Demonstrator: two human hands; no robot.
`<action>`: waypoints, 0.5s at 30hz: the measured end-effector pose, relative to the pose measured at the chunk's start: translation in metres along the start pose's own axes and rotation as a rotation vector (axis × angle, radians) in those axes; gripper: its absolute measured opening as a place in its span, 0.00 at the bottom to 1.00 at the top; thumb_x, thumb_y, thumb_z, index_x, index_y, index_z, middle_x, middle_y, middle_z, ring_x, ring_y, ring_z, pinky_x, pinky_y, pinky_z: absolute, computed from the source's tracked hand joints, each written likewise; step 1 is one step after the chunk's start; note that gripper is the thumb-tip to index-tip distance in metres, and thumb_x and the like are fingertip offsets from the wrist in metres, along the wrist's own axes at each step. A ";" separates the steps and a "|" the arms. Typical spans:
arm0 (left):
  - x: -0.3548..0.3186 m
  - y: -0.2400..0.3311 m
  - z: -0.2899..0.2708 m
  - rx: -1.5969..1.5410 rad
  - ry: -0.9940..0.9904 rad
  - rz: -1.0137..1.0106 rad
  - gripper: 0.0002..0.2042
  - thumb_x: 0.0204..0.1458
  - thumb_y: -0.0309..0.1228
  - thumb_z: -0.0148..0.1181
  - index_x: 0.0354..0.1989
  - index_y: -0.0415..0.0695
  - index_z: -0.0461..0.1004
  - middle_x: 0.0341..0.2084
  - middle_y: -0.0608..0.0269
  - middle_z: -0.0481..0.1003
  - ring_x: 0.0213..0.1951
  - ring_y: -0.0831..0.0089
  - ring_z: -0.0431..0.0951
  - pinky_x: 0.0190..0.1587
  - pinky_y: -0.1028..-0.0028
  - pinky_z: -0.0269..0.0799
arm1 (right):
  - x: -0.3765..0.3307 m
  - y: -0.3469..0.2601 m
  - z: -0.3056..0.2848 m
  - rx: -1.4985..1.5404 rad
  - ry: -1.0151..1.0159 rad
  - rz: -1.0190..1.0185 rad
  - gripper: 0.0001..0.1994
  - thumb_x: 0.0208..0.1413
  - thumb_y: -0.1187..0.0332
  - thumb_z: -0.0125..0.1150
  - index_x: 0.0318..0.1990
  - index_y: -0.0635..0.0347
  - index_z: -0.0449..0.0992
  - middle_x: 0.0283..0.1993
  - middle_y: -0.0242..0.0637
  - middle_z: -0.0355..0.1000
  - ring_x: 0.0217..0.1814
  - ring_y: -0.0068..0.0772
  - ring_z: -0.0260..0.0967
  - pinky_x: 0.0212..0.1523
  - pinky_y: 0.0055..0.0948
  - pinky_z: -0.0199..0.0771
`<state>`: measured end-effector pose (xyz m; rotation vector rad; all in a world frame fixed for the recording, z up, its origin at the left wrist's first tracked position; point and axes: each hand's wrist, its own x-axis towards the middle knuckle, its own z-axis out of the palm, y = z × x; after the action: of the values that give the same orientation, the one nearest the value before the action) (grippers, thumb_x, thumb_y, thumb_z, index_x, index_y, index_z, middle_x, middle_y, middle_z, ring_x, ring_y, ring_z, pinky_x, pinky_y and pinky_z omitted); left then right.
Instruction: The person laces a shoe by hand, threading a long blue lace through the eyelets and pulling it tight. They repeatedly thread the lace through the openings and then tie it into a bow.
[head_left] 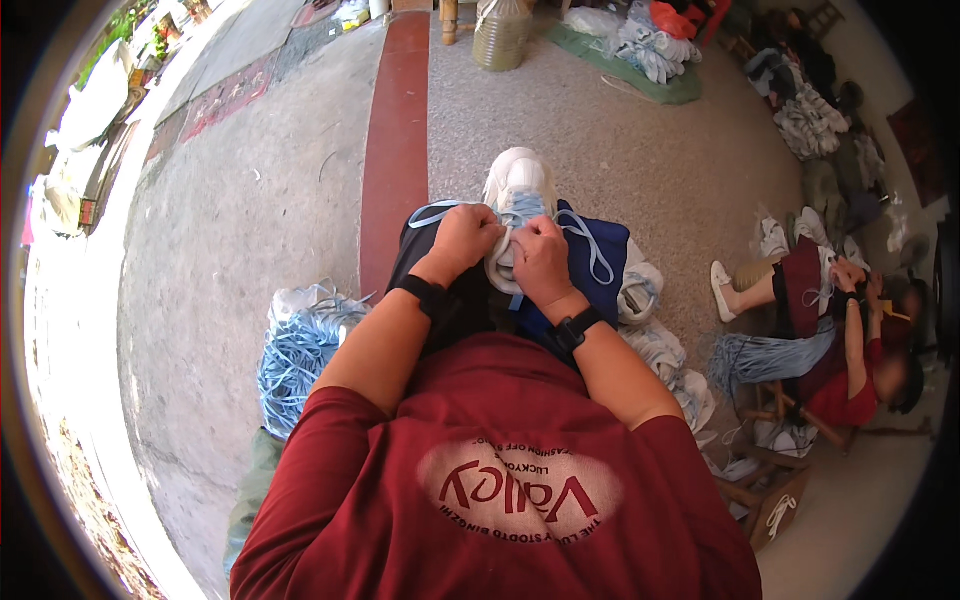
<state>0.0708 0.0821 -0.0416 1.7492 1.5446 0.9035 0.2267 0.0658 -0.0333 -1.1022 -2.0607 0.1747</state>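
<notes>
A white sneaker (518, 170) rests on my lap, its toe pointing away from me. Light blue shoelace (523, 205) crosses its front. One loose length loops out at the left, and another loop hangs at the right over dark blue cloth (606, 262). My left hand (467, 238) is closed in a pinch on the lace at the left side of the shoe opening. Opposite it, my right hand (541, 257) pinches lace at the right side, knuckles up. The fingertips nearly meet over the tongue, and the exact spots they grip are partly hidden.
A bundle of light blue laces (305, 350) lies at my left. White shoes (655, 345) are heaped along my right. Further right, a seated person (850, 350) handles a shoe, with more laces (765, 355) beside them. A large jar (501, 38) stands ahead.
</notes>
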 end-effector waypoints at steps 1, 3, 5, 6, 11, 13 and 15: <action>-0.001 0.003 0.001 0.000 0.004 -0.013 0.08 0.41 0.32 0.61 0.23 0.39 0.75 0.18 0.50 0.74 0.24 0.58 0.76 0.30 0.66 0.70 | -0.001 0.001 0.002 0.002 -0.007 -0.004 0.02 0.40 0.75 0.54 0.21 0.62 0.72 0.28 0.43 0.65 0.31 0.45 0.63 0.34 0.38 0.64; -0.002 0.007 0.003 -0.022 0.130 -0.041 0.08 0.41 0.30 0.62 0.21 0.38 0.74 0.16 0.53 0.73 0.20 0.67 0.73 0.25 0.70 0.67 | -0.002 0.006 0.005 0.033 0.012 0.014 0.02 0.40 0.75 0.53 0.23 0.62 0.73 0.29 0.44 0.65 0.31 0.45 0.63 0.35 0.38 0.64; -0.004 0.011 0.005 0.017 0.122 -0.028 0.09 0.42 0.32 0.60 0.22 0.38 0.74 0.17 0.52 0.73 0.22 0.64 0.74 0.27 0.69 0.68 | -0.003 0.009 0.006 0.062 0.018 0.019 0.03 0.41 0.75 0.53 0.24 0.62 0.73 0.29 0.44 0.65 0.31 0.46 0.63 0.35 0.39 0.64; -0.006 0.013 0.005 0.067 0.112 -0.021 0.10 0.44 0.33 0.59 0.23 0.38 0.75 0.19 0.51 0.74 0.24 0.61 0.76 0.29 0.67 0.69 | -0.004 0.011 0.006 0.092 0.023 0.021 0.03 0.41 0.76 0.53 0.24 0.63 0.73 0.29 0.44 0.65 0.31 0.46 0.63 0.35 0.39 0.64; -0.016 0.018 0.009 0.382 -0.005 0.156 0.13 0.48 0.36 0.50 0.25 0.37 0.74 0.25 0.48 0.75 0.32 0.54 0.75 0.37 0.62 0.69 | -0.003 0.011 0.006 0.053 0.007 0.009 0.04 0.43 0.76 0.54 0.28 0.62 0.75 0.29 0.43 0.65 0.32 0.45 0.64 0.34 0.38 0.65; -0.017 0.017 0.010 0.426 -0.029 0.242 0.12 0.47 0.34 0.50 0.27 0.37 0.74 0.26 0.48 0.75 0.33 0.52 0.75 0.38 0.62 0.70 | -0.002 0.010 0.008 0.020 -0.016 0.020 0.05 0.43 0.76 0.56 0.30 0.61 0.76 0.29 0.42 0.65 0.32 0.44 0.65 0.34 0.37 0.66; -0.016 0.013 0.011 0.344 0.000 0.146 0.11 0.47 0.32 0.50 0.29 0.37 0.75 0.26 0.48 0.75 0.32 0.54 0.76 0.37 0.64 0.70 | -0.001 0.009 0.011 -0.124 -0.018 -0.007 0.03 0.43 0.74 0.56 0.28 0.59 0.76 0.27 0.41 0.64 0.31 0.42 0.64 0.32 0.36 0.65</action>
<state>0.0856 0.0641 -0.0384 2.1252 1.6654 0.7370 0.2257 0.0736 -0.0452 -1.1712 -2.1152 0.0544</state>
